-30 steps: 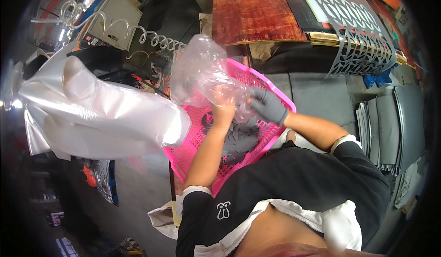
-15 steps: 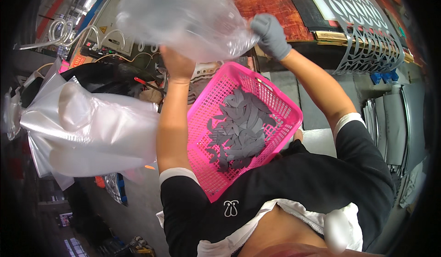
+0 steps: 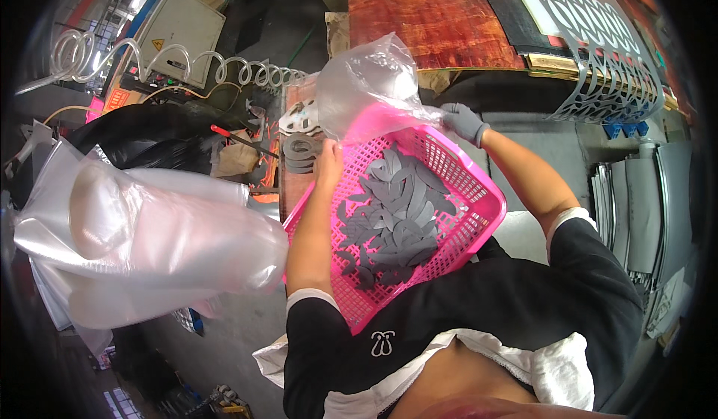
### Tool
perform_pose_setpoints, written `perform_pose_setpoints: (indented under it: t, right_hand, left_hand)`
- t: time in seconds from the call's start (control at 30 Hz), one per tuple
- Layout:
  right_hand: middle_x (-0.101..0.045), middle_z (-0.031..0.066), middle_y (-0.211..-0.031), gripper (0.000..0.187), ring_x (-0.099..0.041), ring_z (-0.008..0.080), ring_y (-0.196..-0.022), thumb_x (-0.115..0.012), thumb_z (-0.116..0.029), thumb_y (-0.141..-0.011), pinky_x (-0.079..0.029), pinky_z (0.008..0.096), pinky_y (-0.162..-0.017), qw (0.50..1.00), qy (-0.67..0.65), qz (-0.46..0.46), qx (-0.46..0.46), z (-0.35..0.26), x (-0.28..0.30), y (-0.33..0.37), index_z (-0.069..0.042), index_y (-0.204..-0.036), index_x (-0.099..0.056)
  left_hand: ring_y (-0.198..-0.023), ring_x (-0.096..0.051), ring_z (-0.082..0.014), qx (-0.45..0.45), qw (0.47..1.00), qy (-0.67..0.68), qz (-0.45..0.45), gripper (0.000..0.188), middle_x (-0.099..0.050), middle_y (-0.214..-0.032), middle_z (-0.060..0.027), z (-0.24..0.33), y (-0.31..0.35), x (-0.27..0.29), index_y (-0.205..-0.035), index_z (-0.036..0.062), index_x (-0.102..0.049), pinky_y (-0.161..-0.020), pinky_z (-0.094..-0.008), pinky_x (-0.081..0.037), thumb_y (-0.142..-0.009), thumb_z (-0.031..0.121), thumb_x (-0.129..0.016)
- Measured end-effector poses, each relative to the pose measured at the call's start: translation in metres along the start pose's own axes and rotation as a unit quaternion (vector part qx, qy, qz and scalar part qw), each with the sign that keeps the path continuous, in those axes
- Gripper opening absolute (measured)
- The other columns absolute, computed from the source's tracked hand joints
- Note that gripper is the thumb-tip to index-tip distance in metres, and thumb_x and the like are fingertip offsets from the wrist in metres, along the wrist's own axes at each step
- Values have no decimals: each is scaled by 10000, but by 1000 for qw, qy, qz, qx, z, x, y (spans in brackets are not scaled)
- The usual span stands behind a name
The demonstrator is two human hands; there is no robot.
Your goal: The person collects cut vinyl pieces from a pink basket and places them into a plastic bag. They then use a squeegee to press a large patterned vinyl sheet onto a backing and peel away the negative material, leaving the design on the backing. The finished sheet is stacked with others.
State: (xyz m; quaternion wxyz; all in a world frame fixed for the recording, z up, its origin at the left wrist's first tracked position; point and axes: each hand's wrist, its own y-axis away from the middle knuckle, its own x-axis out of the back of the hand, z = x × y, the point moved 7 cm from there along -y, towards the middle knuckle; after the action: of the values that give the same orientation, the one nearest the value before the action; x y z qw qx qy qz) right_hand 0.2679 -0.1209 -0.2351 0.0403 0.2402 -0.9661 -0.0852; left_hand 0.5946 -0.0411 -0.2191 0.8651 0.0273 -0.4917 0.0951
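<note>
A clear plastic bag (image 3: 366,86), puffed out, stretches between my two hands over the far end of a pink basket (image 3: 486,198). My bare left hand (image 3: 327,163) pinches the bag's near left edge beside the basket's left rim. In a grey glove, my right hand (image 3: 465,123) closes on the gathered right edge of the bag, just past the basket's far right corner. Inside the basket lies a heap of dark grey leaf-shaped pieces (image 3: 400,217). The fingertips of my left hand are partly hidden.
Large sheets of clear plastic bags (image 3: 164,239) bulge out at the left. Grey ring-shaped pieces (image 3: 301,150) are stacked beyond my left hand. A coiled clear hose (image 3: 187,63) crosses the far left. Cut-out grey sheet (image 3: 609,82) hangs off the reddish board's table (image 3: 434,15); grey sheets (image 3: 643,209) stand at right.
Both hands have come down and nearer with the bag, which was raised and blurred before. It now hangs lower, over the basket's far end.
</note>
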Motion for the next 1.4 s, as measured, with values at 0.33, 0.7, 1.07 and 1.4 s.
perform_pose_setpoints:
  t: [0.33,0.7,1.07,1.4]
  right_hand:
    - [-554,25,-774,172,-496,86,-731,-542,-178,-836,-430,264,-686,995,53,40,72,6,-1,94,-26,-909,-567]
    - [-587,253,-822,348,-553,433,-792,-521,-335,-862,-431,470,-684,931,358,52,57,-9,-25,146,-19,-1003,-479]
    - [-593,305,-947,669,-587,424,-896,-429,-535,-851,-454,424,-794,958,263,-111,2,-52,-34,55,98,-1020,-566]
    - [-613,151,-824,337,-568,185,-763,-549,-321,-864,-453,324,-726,987,57,-153,-12,38,-78,124,-9,-975,-609]
  left_hand:
    - [-796,-594,-368,-33,998,49,-20,201,-599,-817,-194,-8,26,-3,-980,81,-472,-690,-440,-447,-866,236,-528]
    - [-840,-596,-404,29,986,-157,-51,347,-624,-859,-237,3,41,-13,-975,39,-539,-717,-503,-446,-810,343,-567]
    - [-905,-613,-346,52,949,-224,-216,434,-624,-983,-211,11,-13,53,-1000,93,-650,-759,-430,-471,-844,466,-492]
    - [-978,-571,-390,126,880,-279,-363,545,-591,-1029,-264,-56,179,44,-1056,-6,-594,-848,-444,-443,-878,479,-420]
